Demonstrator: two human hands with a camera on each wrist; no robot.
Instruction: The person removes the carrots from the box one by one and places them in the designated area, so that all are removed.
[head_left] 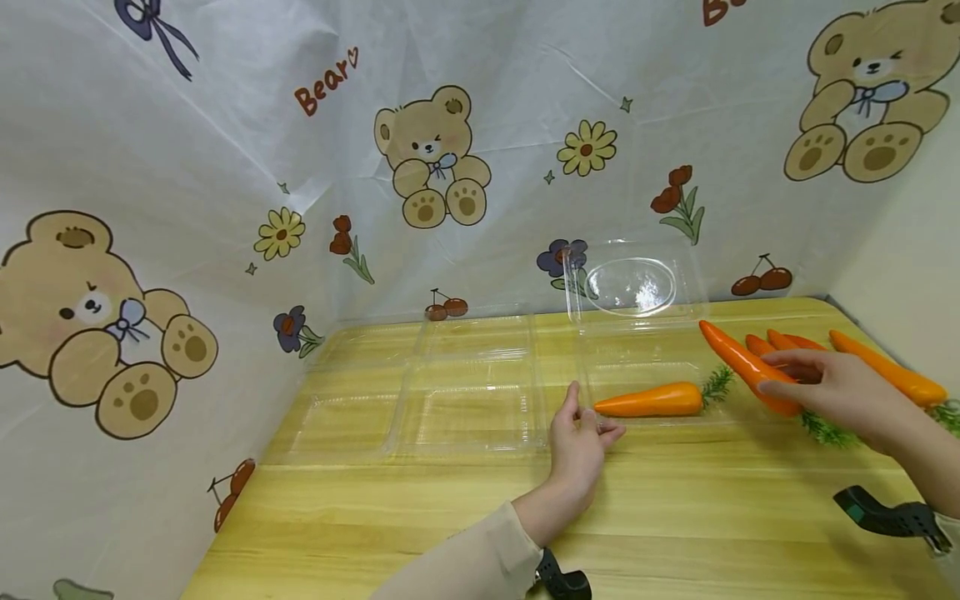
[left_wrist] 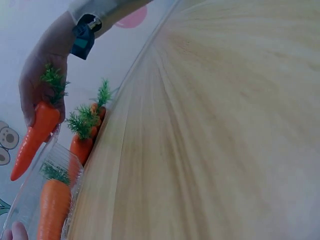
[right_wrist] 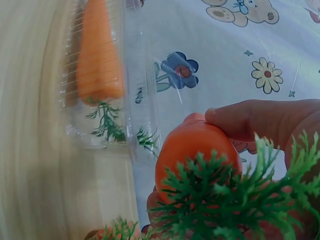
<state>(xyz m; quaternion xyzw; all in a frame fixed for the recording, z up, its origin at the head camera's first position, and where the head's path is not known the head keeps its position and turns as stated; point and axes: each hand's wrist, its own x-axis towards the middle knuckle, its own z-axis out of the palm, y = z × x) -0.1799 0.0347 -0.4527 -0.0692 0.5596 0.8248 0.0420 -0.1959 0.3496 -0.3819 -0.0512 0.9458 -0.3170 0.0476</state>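
In the head view my right hand (head_left: 832,387) grips an orange carrot (head_left: 738,358) with green leafy tops, its tip pointing up and left above the table. The right wrist view shows the thumb and fingers around this carrot's (right_wrist: 197,155) thick end. Another carrot (head_left: 660,400) lies in the clear plastic container (head_left: 637,367), whose lid (head_left: 630,283) stands raised at the back. My left hand (head_left: 577,442) touches this container's near left corner with fairly straight fingers. In the left wrist view only a fingertip (left_wrist: 19,231) of it shows.
Several more carrots (head_left: 888,367) lie at the table's right end, partly hidden behind my right hand. Further clear plastic containers (head_left: 472,417) stand open at the left. A cloth printed with bears (head_left: 431,158) hangs behind the wooden table (head_left: 675,517).
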